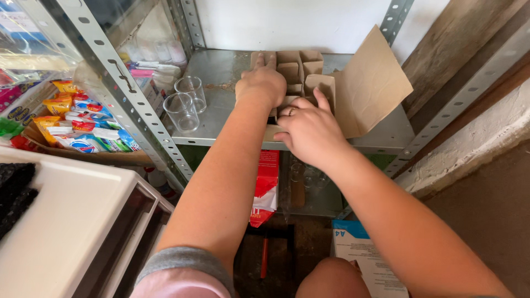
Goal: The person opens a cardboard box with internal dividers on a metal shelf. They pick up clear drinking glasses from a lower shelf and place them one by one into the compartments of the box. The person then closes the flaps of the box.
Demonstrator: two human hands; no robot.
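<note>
A brown cardboard box (369,88) with inner dividers lies on a grey metal shelf (221,72), its flap open to the right. My left hand (260,83) rests on the box's left side, fingers reaching onto the divider cells. My right hand (309,129) grips the box's near edge, thumb pointing up over a cell. Two clear glasses (186,102) stand on the shelf to the left of the box, apart from both hands.
A tray of colourful snack packets (77,121) sits at the left behind the perforated shelf upright (130,94). A white plastic unit (61,221) fills the lower left. Below the shelf are a red-and-white carton (266,187), more glasses (306,176) and a paper box (367,259).
</note>
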